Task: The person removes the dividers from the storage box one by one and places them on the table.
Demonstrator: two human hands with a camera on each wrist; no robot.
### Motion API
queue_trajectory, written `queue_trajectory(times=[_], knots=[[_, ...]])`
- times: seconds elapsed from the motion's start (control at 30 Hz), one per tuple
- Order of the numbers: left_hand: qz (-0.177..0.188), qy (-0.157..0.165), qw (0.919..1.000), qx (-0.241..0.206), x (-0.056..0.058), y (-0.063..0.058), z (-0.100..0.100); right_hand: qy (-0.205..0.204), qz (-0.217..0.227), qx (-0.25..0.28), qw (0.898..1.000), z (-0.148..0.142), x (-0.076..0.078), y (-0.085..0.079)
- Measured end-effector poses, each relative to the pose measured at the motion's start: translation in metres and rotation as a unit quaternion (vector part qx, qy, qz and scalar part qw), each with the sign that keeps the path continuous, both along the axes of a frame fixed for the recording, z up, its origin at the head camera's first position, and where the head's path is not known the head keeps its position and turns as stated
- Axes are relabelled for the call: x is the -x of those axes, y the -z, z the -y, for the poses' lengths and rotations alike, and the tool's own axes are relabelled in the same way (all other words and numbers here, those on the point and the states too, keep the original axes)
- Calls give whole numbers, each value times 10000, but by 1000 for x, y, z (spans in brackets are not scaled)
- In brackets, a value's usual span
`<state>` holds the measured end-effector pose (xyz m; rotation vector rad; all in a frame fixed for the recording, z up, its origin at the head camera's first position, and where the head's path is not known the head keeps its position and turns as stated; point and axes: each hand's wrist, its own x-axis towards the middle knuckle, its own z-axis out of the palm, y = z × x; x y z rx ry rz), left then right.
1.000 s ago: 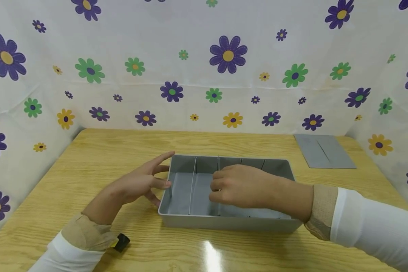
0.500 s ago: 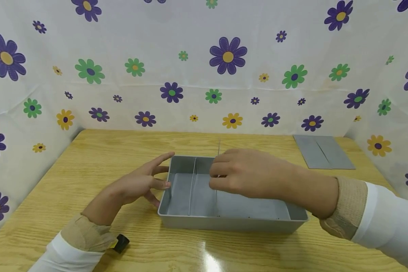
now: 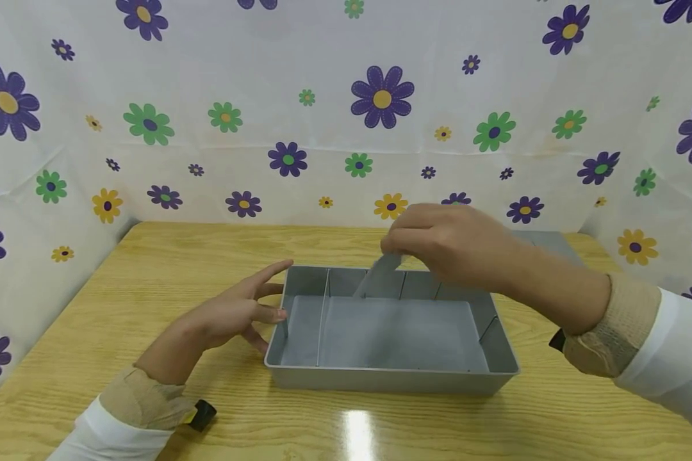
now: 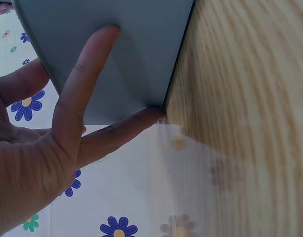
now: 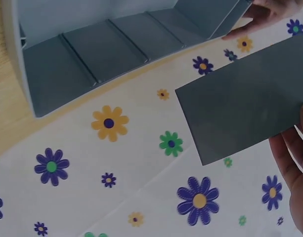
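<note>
A grey rectangular box (image 3: pixel 392 382) with slotted long walls sits on the table. My left hand (image 3: pixel 230 314) has its fingers spread against the box's left end; in the left wrist view the straight fingers (image 4: pixel 87 74) touch the outer end wall. One thin divider (image 3: pixel 324 320) stands across the box near that end. My right hand (image 3: pixel 450 243) pinches a second grey divider panel (image 3: pixel 383 272) by its edge, tilted above the box. In the right wrist view this panel (image 5: pixel 245 98) appears apart from the box, and the thumb is partly cut off by the frame.
More flat grey panels (image 3: pixel 553 242) lie at the table's back right corner, partly hidden behind the right forearm. A flower-print cloth (image 3: pixel 323 128) hangs around the wooden table (image 3: pixel 179 256). Black wrist gear (image 3: pixel 202 416) hangs under the left wrist.
My right hand has drawn the divider up out of the box and moved up and to the right, tilting it. My left hand has stayed at the box's left end.
</note>
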<state>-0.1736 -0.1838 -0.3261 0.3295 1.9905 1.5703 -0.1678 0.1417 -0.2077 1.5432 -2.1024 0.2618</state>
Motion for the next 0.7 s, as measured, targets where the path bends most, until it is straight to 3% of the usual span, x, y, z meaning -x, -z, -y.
queue_trajectory(times=[0.23,0.37,0.47,0.6,0.7], knots=[[-2,-13,10000,9,0,0,0,627,356,714,9948,-21,21,0],[7,-4,10000,-2,0,-1,0,1428,549,1180,9812,-39,40,4],[14,16,10000,7,-1,-1,0,2399,945,1462,9551,-57,53,8],[29,22,10000,24,-1,-1,0,3608,1684,1730,9009,-81,65,15],[24,4,10000,34,-1,-1,1,4147,2071,1854,8665,-99,72,24]])
